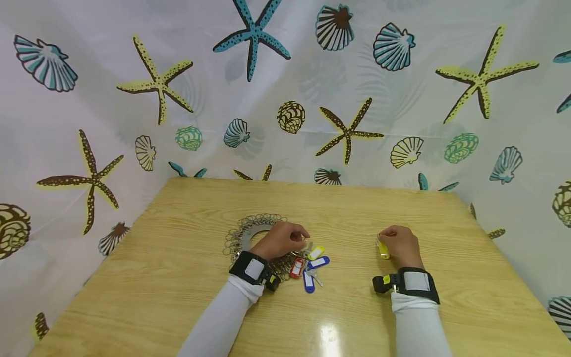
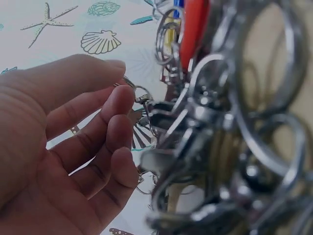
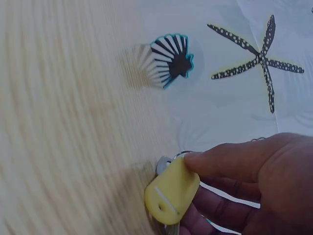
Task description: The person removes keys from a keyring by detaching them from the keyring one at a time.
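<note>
My left hand (image 1: pixel 281 240) is over the right side of a flat grey ring hung with many metal clasps (image 1: pixel 244 242). Between its thumb and index finger it pinches a small metal ring (image 2: pixel 142 92), joined to a clasp. Its other fingers are curled in the left wrist view. Off to the right, my right hand (image 1: pixel 401 245) pinches a yellow key tag (image 3: pixel 171 191) by its ring end, close over the table. A metal key (image 3: pixel 163 165) shows partly behind the tag. The lower fingers of that hand are partly hidden.
Beside the left hand, a yellow tag (image 1: pixel 316 253), a red tag (image 1: pixel 296 268) and two blue tags, one upper (image 1: pixel 318 263) and one lower (image 1: pixel 309 281), lie with keys (image 1: pixel 317 278) on the wooden table (image 1: pixel 178 297). A shell-and-starfish patterned curtain (image 1: pixel 276 94) hangs behind.
</note>
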`<state>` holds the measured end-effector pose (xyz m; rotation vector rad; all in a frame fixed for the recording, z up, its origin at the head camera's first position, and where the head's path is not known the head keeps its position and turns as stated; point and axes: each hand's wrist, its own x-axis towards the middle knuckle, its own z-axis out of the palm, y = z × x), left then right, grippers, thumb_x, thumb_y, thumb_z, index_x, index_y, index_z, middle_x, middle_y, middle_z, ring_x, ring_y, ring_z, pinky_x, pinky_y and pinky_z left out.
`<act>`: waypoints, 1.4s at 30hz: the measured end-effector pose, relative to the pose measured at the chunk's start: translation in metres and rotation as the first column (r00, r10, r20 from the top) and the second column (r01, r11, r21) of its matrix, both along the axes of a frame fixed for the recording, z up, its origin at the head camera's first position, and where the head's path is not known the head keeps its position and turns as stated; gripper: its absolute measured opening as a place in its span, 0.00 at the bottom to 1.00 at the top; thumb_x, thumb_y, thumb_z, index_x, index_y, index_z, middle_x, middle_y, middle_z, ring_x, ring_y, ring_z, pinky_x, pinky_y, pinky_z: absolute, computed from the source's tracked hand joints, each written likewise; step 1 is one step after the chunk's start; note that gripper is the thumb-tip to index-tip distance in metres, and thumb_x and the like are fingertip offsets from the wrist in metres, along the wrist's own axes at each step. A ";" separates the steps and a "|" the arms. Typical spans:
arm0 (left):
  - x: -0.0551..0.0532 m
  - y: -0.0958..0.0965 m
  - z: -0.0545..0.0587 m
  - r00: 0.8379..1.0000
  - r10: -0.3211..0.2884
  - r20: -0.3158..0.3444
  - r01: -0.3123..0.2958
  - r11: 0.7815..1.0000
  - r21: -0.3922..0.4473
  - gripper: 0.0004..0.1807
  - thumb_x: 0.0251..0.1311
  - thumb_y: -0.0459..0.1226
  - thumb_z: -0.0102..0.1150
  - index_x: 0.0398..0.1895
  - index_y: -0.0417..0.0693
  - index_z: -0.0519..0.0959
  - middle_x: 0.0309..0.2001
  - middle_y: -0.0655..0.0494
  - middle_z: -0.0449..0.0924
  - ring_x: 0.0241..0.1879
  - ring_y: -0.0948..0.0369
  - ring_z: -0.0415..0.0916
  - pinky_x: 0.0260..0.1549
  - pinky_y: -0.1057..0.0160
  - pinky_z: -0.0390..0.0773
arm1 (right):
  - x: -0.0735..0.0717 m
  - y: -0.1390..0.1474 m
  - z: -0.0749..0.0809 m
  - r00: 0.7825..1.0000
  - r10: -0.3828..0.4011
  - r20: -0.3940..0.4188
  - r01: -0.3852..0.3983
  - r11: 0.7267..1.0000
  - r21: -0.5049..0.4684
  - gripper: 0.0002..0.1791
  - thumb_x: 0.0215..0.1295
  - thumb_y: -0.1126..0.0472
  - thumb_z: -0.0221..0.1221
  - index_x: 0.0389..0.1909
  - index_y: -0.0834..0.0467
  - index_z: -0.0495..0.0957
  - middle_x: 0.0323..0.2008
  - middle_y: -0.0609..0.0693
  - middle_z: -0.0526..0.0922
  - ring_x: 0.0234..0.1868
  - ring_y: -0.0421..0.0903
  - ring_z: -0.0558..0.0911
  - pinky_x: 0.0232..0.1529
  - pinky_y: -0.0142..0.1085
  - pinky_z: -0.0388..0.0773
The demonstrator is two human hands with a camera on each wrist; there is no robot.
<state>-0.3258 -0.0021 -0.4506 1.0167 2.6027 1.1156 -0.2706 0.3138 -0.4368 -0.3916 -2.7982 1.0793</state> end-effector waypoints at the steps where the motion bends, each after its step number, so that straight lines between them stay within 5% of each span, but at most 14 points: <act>1: 0.000 0.000 0.000 1.000 -0.001 -0.002 0.001 1.000 0.004 0.12 0.62 0.34 0.62 0.48 0.43 0.83 0.33 0.57 0.81 0.34 0.63 0.77 0.36 0.64 0.76 | 0.002 0.003 0.000 1.000 -0.015 -0.003 0.015 1.000 0.008 0.13 0.65 0.62 0.57 0.41 0.68 0.81 0.40 0.65 0.82 0.39 0.56 0.77 0.31 0.37 0.68; 18: 0.005 0.001 0.002 1.000 0.013 -0.002 -0.013 0.999 0.036 0.11 0.65 0.33 0.59 0.48 0.41 0.82 0.39 0.55 0.83 0.39 0.61 0.79 0.38 0.65 0.77 | 0.018 0.025 0.003 0.980 -0.197 0.022 0.196 0.980 0.041 0.15 0.66 0.61 0.53 0.42 0.70 0.80 0.40 0.67 0.81 0.37 0.59 0.77 0.27 0.39 0.68; 25: 0.006 0.000 0.009 1.000 0.020 0.019 -0.020 0.999 0.025 0.12 0.67 0.35 0.57 0.50 0.42 0.82 0.41 0.55 0.82 0.40 0.62 0.78 0.39 0.64 0.77 | 0.014 0.024 0.006 0.983 -0.183 -0.022 0.184 0.980 0.070 0.15 0.65 0.62 0.54 0.43 0.69 0.79 0.41 0.67 0.81 0.38 0.60 0.78 0.29 0.42 0.69; 29: 0.005 -0.003 0.013 1.000 0.010 0.028 -0.011 1.000 0.027 0.13 0.67 0.36 0.57 0.50 0.41 0.81 0.42 0.55 0.82 0.40 0.62 0.79 0.40 0.63 0.77 | 0.006 0.010 0.013 0.992 -0.095 -0.082 0.102 0.991 0.086 0.13 0.65 0.62 0.55 0.43 0.69 0.79 0.39 0.66 0.81 0.36 0.58 0.78 0.30 0.41 0.70; 34: 0.006 -0.007 0.016 0.999 -0.002 0.040 0.001 0.999 0.036 0.13 0.67 0.36 0.57 0.51 0.41 0.81 0.42 0.54 0.82 0.41 0.60 0.79 0.40 0.63 0.77 | -0.002 -0.023 0.025 0.989 0.109 -0.099 -0.099 0.990 0.102 0.11 0.67 0.62 0.56 0.43 0.66 0.79 0.40 0.62 0.82 0.38 0.55 0.79 0.36 0.46 0.74; 42: 0.006 -0.013 0.018 1.000 -0.015 0.016 0.014 0.999 0.035 0.12 0.67 0.36 0.58 0.49 0.41 0.82 0.41 0.55 0.82 0.40 0.62 0.79 0.39 0.64 0.77 | -0.012 -0.081 0.020 0.903 0.414 -0.112 -0.397 0.906 0.147 0.05 0.65 0.63 0.61 0.39 0.60 0.82 0.35 0.52 0.82 0.35 0.47 0.78 0.38 0.43 0.75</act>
